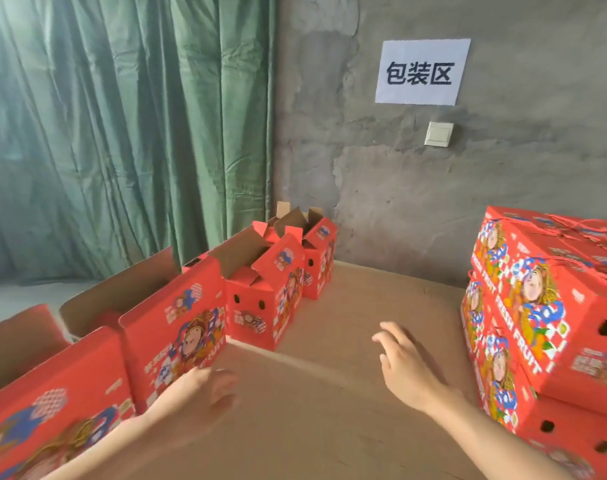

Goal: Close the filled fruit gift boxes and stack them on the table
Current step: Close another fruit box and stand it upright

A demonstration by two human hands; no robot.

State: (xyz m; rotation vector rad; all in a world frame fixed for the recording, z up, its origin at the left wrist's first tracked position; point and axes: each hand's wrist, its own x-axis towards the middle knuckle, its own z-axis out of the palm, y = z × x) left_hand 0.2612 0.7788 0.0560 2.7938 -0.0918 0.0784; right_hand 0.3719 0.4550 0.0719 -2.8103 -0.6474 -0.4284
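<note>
Presently, two bare hands over a brown counter (329,427).

Right hand (406,365): mid-counter, palm down, fingers straight and spread, holding nothing, apart from every box.

Left hand (205,393): near left, motion-blurred. Its fingers look loosely bent and appear to hold nothing. It lies just beside the lower front face of the second open box (177,323); whether it touches the card cannot be told.

Open gift boxes: red, printed with a cartoon figure, in a row along the left edge of the counter.
- Nearest box (53,410): bottom left, front face towards the viewer, brown flap raised behind it.
- Second open box: just beyond the nearest, top flaps up.
- Third box (260,306): farther along, turned end-on, two round holes in its end panel, flaps standing.
- Far box (321,261): last in the row, close to the wall, flaps standing.
Contents of all four are hidden.

Closed box stack (544,323): right edge of the counter, same red print, lettered FRESH FRUIT, at least two tiers, lids shut, thin red cord handles lying on top.

Surroundings: green curtain (122,133) at far left; bare grey wall (399,202) at far right, carrying a white paper sign (421,72) with three dark characters and a pale switch (439,134) below it.
</note>
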